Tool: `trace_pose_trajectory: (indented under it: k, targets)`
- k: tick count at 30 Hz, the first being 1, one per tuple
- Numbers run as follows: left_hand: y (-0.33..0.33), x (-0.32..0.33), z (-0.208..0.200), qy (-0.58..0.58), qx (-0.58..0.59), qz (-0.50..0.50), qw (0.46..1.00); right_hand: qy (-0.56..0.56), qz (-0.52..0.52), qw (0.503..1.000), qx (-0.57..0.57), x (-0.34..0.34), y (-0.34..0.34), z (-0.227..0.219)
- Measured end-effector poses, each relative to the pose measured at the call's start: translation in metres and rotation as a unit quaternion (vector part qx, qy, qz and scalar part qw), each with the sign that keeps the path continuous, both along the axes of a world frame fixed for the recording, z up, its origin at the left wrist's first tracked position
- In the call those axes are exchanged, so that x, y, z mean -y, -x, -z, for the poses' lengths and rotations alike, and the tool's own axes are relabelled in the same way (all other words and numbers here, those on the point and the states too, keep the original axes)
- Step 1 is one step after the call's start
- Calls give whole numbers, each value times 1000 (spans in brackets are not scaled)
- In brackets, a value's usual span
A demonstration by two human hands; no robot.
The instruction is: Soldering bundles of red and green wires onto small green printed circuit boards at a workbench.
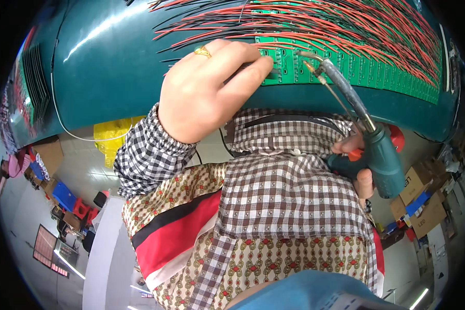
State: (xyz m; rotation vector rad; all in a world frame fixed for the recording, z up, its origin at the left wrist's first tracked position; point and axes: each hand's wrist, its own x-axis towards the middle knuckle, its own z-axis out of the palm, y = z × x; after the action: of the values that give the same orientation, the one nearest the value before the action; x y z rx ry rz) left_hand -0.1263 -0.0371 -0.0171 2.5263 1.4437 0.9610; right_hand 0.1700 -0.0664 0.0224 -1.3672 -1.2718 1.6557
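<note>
On the counter point(103, 67): a row of green circuit boards point(364, 72) is laid side by side along the near edge, and red and black wires point(346, 26) are spread over and beyond it.
Left hand point(206, 88): held palm down at the left end of the row, with a ring point(202, 50) worn on one finger.
Left grip: fingers drawn together; whether a wire or board is pinched cannot be told.
Right hand point(364, 182): partly hidden behind the soldering gun point(385, 160).
Right grip: closed around the teal body of the gun.
Gun tip point(309, 66): pointed at the boards, near the left fingertips; contact cannot be told.
Left side: a stack of dark panels point(33, 82) is seen, with a pale cable point(62, 124) nearby.
Below: a yellow bag point(108, 142) is partly covered by the checked sleeve point(152, 150).
</note>
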Motion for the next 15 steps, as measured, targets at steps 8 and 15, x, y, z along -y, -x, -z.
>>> trace_pose_trajectory:
  k: [8, 15]
  targets:
    - [-3, 2, -5, 18, 23, -6, 1000, 13, -30, 999, 12, -4, -1, -4]
    - [-5, 4, -3, 20, 25, -8, 999, 45, -20, 999, 6, -3, -9, 7]
